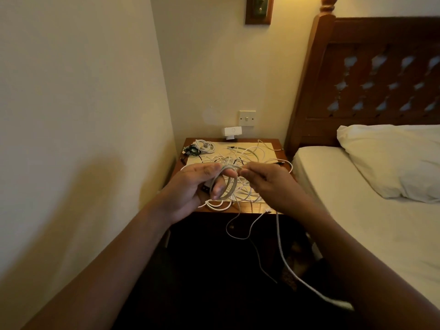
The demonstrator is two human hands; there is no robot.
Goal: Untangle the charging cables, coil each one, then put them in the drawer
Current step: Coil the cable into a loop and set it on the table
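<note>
wooden nightstand [251, 208] strewn with white cables [250, 158], bed [357, 210] beside, cream walls [83, 91]

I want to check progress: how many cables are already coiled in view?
3. A white coil and a dark coil lie at the back left of the nightstand; a third coil is held in the left hand. The loose tangle may hide more.

There are two bare hands, the left hand [190, 186] and the right hand [269, 184]. There is one brown wooden bedside table [250, 208]. At its seven o'clock is one grey-white coiled cable [229, 186]. At eleven o'clock are one white coiled bundle [204, 146] and one black coiled bundle [191, 151]. The loose white tangled cables [250, 158] cannot be counted. At three o'clock is one white pillow [392, 158].
</note>
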